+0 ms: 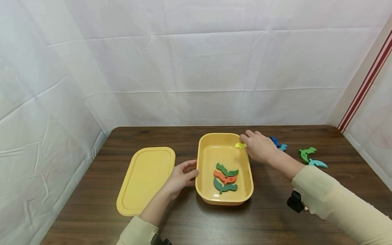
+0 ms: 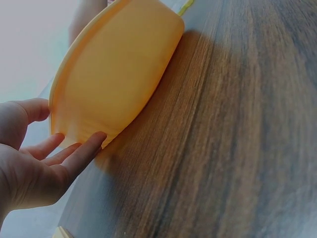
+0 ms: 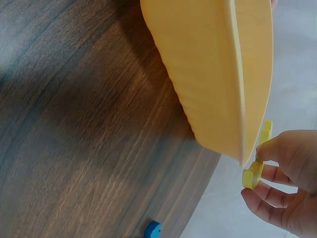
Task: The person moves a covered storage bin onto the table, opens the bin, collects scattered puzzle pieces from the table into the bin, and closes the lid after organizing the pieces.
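A yellow tub (image 1: 225, 201) stands on the table. Three bird-like toy pieces lie inside near its front: a green piece (image 1: 227, 172), an orange piece (image 1: 225, 177) and a darker green piece (image 1: 225, 187). My left hand (image 1: 180, 177) touches the tub's left side, thumb at the rim and fairly straight fingers along the outer wall (image 2: 119, 74). Over the far right corner, my right hand (image 1: 258, 146) pinches a yellow toy piece (image 3: 255, 171) between thumb and fingers. Part of that piece (image 1: 240, 145) shows past the fingertips at the rim.
A flat yellow lid (image 1: 147, 180) lies left of the tub. On the right are a dark blue piece (image 1: 274, 141), a light blue piece (image 1: 283, 147), a green piece (image 1: 306, 154) and a turquoise piece (image 1: 317, 163). White sheeting (image 1: 196, 68) hangs behind the wooden table (image 1: 275, 217).
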### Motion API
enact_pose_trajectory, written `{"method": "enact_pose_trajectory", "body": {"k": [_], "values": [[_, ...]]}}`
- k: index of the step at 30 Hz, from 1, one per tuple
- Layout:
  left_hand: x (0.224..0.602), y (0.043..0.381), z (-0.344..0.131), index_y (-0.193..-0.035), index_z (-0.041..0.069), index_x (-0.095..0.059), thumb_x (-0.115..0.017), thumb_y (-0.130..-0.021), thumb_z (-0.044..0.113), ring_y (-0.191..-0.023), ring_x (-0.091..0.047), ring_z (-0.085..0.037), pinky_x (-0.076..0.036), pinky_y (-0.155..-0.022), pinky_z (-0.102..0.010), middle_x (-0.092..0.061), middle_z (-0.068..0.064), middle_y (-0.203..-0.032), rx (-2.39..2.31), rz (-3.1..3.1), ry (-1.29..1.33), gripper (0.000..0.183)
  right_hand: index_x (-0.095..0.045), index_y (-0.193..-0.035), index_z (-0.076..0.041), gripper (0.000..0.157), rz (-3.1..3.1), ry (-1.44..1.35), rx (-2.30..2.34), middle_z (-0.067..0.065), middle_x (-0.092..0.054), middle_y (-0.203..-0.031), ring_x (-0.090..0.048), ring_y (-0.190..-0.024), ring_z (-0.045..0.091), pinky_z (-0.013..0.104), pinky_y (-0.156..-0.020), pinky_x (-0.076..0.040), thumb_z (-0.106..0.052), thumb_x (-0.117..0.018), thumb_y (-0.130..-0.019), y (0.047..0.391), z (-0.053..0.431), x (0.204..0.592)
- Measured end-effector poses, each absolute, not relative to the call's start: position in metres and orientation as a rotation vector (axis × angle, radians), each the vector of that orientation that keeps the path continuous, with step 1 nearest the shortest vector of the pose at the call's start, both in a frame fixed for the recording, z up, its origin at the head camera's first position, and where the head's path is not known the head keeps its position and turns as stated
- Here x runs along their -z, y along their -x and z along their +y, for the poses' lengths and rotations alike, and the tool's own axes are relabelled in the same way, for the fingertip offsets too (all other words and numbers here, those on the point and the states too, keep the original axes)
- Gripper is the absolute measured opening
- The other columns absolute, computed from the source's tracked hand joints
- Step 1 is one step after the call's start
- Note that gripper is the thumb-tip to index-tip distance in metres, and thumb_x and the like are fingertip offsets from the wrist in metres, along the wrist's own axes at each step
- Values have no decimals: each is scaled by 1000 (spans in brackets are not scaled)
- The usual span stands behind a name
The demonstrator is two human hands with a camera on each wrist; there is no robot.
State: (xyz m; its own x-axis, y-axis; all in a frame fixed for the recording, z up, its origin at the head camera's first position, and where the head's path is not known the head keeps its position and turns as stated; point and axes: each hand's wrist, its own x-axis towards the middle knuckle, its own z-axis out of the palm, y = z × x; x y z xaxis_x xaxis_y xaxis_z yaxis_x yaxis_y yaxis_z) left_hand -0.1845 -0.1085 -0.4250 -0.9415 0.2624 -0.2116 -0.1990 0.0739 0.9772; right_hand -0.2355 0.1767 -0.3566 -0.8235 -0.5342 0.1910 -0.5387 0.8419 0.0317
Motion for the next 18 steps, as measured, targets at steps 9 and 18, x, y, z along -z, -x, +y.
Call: {"method": "enact_pose_trajectory", "body": {"k": [9, 18], "values": [[424, 184, -108, -132, 3, -46, -57, -89, 12, -105, -59, -25, -55, -79, -38, -50, -19, -131, -1926, 2028, -59, 44, -59, -101, -8, 20, -2859, -872, 2, 9, -53, -92, -53, -79, 27, 30, -58, -50, -9, -67, -82, 232, 162, 357], [423, 184, -108, -133, 3, -45, -56, -90, 12, -106, -59, -26, -55, -79, -38, -48, -19, -133, -1926, 2031, -59, 45, -58, -101, -10, 22, -2882, -900, 10, 8, -53, -94, -53, -81, 25, 31, -63, -52, -12, -69, -82, 229, 146, 352]]}}
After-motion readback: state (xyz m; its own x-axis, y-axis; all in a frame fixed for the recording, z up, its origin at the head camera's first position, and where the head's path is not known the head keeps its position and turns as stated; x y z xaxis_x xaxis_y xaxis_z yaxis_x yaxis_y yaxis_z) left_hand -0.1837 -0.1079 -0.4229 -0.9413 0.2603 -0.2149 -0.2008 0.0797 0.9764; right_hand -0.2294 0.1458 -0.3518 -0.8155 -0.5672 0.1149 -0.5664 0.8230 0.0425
